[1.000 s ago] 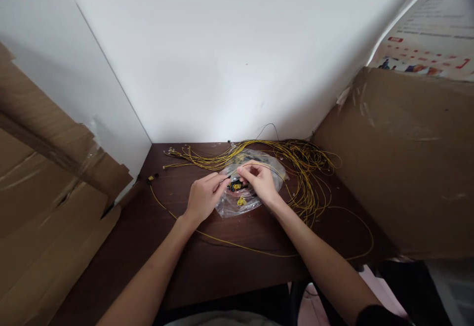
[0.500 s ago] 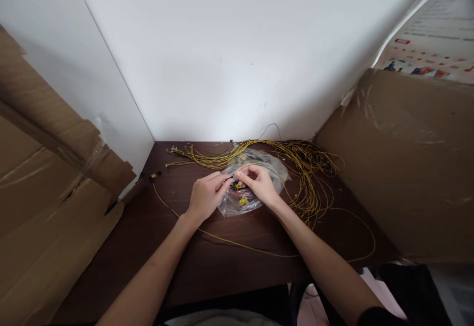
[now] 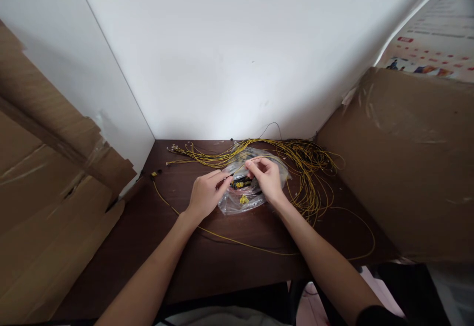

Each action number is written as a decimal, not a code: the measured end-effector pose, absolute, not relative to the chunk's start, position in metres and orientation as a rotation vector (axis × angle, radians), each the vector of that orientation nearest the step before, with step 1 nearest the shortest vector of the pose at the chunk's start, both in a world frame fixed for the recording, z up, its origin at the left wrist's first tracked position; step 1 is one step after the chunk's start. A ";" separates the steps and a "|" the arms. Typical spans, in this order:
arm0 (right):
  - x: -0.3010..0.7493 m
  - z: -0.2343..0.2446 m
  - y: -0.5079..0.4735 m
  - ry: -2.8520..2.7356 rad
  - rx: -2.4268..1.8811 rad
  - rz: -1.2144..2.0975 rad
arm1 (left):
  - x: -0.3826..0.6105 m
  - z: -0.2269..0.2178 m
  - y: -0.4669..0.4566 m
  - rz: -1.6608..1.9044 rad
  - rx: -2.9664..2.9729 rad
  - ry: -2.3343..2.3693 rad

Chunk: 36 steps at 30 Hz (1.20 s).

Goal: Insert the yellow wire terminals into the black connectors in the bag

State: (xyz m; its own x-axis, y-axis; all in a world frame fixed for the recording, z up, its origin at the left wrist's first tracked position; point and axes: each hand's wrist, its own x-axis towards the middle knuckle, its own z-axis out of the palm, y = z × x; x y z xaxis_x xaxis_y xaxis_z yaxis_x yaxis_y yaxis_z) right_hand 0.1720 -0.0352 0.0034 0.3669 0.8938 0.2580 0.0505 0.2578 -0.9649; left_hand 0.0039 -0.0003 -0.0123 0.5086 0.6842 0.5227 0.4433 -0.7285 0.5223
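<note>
Pinching a thin yellow wire (image 3: pixel 241 166) between thumb and forefinger, the right hand (image 3: pixel 267 178) sits just right of centre frame, over a clear plastic bag (image 3: pixel 232 206). The left hand (image 3: pixel 205 195) is closed narrow on the end of a small black-and-yellow connector (image 3: pixel 241 183), right between the two hands. A big wire tangle (image 3: pixel 307 168) sprawls to the right on the dark table (image 3: pixel 222 262), with cardboard (image 3: pixel 55 207) at frame left.

A small black-and-yellow connector (image 3: pixel 240 183) is held level just over a clear bag (image 3: pixel 231 207), near the middle of the counter's (image 3: pixel 207 262) far edge. A thin yellow wire (image 3: pixel 242 167) slants up just above it. The crumpled bag lies flat, with a yellow piece (image 3: pixel 243 199) inside.
</note>
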 end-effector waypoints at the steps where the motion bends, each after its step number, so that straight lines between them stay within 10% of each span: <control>1: 0.172 0.003 -0.035 -1.051 -1.160 0.753 | 0.004 -0.012 0.000 1.051 2.436 0.947; 36: 0.174 0.000 -0.035 -1.033 -1.000 1.243 | 0.009 -0.015 -0.001 1.202 2.263 0.958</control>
